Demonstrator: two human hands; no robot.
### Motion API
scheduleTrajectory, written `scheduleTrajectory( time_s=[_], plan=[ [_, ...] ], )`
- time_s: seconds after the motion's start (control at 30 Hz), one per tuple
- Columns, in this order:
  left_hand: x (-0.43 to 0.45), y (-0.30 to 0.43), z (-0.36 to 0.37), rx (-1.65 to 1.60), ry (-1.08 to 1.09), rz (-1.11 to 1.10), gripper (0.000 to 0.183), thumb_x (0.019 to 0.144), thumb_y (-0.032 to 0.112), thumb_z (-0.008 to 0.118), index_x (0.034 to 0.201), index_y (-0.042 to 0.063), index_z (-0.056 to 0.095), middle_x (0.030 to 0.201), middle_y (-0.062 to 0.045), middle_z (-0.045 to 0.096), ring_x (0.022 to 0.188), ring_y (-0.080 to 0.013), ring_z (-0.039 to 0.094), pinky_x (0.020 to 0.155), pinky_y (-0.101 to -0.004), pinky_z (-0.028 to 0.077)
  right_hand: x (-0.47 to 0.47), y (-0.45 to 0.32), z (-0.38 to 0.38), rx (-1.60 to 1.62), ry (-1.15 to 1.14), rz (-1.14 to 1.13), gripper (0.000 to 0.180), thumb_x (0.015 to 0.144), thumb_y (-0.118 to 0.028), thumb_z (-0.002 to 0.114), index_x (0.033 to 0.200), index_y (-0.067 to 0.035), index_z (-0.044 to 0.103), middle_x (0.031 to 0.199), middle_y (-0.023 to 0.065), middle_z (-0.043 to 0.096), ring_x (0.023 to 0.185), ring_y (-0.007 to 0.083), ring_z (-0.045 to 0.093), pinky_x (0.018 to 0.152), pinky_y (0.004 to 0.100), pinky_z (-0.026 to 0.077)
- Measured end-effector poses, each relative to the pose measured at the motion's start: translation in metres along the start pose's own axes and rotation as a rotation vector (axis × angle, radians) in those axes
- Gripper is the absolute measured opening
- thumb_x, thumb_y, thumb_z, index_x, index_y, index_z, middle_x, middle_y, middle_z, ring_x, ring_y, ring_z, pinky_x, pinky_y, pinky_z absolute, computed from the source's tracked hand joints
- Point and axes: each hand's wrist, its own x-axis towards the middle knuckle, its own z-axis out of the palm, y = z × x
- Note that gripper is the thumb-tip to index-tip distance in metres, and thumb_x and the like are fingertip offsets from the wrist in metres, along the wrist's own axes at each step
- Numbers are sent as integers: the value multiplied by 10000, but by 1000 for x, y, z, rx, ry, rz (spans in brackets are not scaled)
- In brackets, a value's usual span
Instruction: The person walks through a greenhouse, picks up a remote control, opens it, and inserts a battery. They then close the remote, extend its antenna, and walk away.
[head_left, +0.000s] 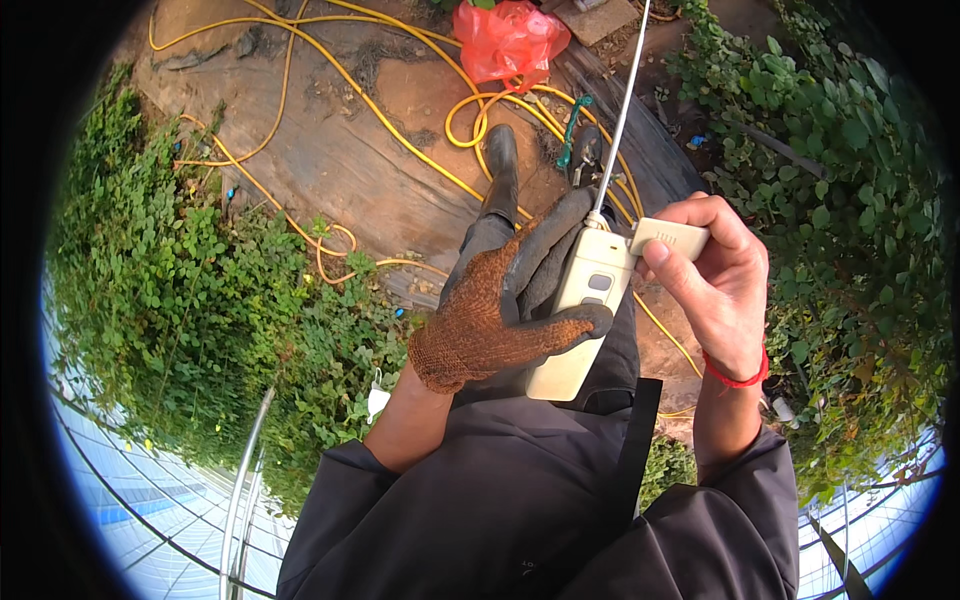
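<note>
My left hand (514, 300), in a brown knit work glove with dark coated fingers, grips a cream handheld remote control (570, 367). Two grey buttons show on its face, with my gloved thumb lying across it just below them. A silver telescopic antenna (622, 112) extends from its top end. Between the bare thumb and fingers of my right hand (712, 277) is a small cream plastic cover (671, 238) with ridged lines. The cover's left end is right beside the remote's upper edge; whether they are joined, I cannot tell. A red cord circles my right wrist.
A yellow hose (360, 94) loops over the dirt and dark ground sheeting, close to my boots (501, 154). Beyond them lies a red plastic bag (510, 45). Leafy plants crowd in on the left (187, 300) and right (847, 210). Metal poles (244, 480) stand at lower left.
</note>
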Motion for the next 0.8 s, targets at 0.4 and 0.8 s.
scheduleTrajectory(
  time_s=[0.4, 0.8],
  plan=[
    [-1, -1, -1, 52, -6, 10, 913, 718, 51, 842, 1473, -20, 335, 1370, -122, 501, 1211, -148, 493, 999, -311, 439, 1, 0, 2, -107, 89, -81, 226, 904, 37, 622, 1129, 34, 617, 985, 74, 624, 838, 112, 655, 685, 230, 525],
    [-2, -8, 8, -219, 5, -39, 874, 745, -23, 791, 1481, -19, 319, 1456, -124, 417, 1288, -156, 437, 1055, -322, 406, 1, 6, -4, -511, -45, -284, 199, 849, 87, 556, 1002, 21, 665, 937, 90, 614, 739, 112, 607, 646, 254, 490]
  ],
)
